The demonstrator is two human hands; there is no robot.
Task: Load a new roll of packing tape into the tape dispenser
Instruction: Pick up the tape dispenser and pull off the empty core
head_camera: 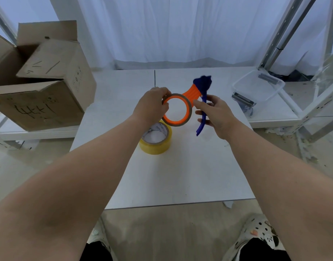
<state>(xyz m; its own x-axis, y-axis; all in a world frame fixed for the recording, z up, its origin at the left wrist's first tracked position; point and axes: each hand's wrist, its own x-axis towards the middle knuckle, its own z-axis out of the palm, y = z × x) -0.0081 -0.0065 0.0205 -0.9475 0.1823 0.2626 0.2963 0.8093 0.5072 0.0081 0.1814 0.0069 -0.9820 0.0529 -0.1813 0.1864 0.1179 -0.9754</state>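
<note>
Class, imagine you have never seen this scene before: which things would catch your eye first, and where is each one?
First, the orange and blue tape dispenser, held up over the middle of the white table: the left hand grips the empty cardboard core around its orange ring, the right hand grips its blue handle. Just below, a yellow tape roll lies flat on the table. An open cardboard box sits at far left.

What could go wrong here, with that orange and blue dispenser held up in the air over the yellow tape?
1. The old cardboard core looks snug on the orange hub; if the left hand tugs hard, it may pop free and drop onto the yellow tape roll below.
2. The right hand holds the dispenser only by its thin blue handle, so it could twist or slip.
</note>
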